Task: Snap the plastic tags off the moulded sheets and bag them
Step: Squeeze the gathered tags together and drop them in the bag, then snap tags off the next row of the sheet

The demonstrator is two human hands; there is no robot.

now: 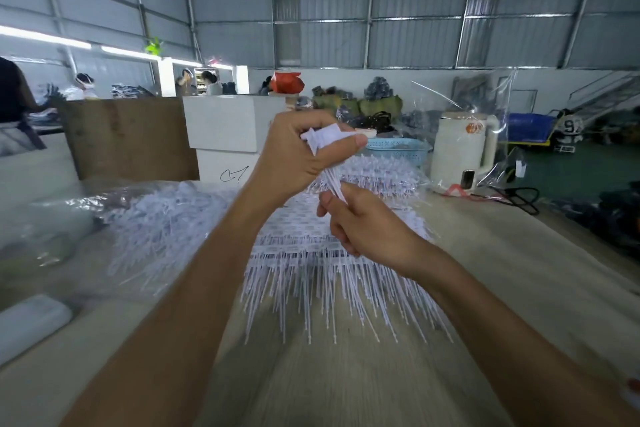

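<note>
Seemingly midway, from the head view: the left hand (304, 152) grips a bunch of snapped-off tags (323, 137), right hand (360, 218) fingers pinching their tails; many moulded sheets (332, 246) lie stacked on the counter (346, 385), loose tags (162, 218) heaped left, unbagged.

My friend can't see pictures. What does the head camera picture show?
Two hands hold a bunch of white plastic tags: the left hand grips the tops, the right hand the thin tails. Below, moulded sheets are stacked on a table.
</note>
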